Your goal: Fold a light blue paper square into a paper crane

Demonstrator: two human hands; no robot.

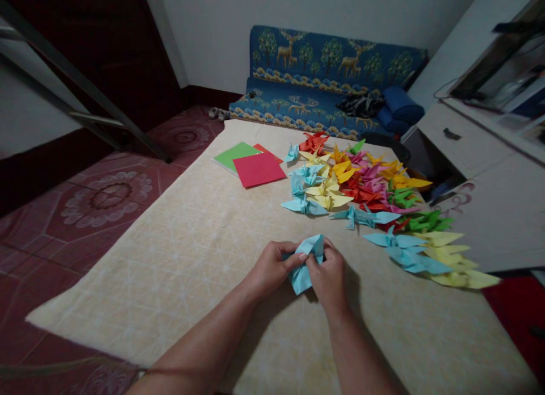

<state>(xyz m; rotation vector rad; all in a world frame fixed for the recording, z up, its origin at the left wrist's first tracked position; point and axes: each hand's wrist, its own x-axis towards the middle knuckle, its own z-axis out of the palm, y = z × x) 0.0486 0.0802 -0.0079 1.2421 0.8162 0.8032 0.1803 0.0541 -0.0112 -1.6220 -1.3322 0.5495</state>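
Pinching a partly folded light-blue origami paper [301, 280] between thumbs and fingers, I grasp it with both my left hand [276, 263] and my right hand [331, 273], thumb tips close together near its middle. My head view shows it over the cream patterned tablecloth [183, 264]; I cannot tell whether it touches the cloth. Beyond it, rightward, folded paper cranes [366, 198] crowd together in several colours. Left of them, a pinkish-red paper square [259, 169] overlaps a green paper square [237, 154].
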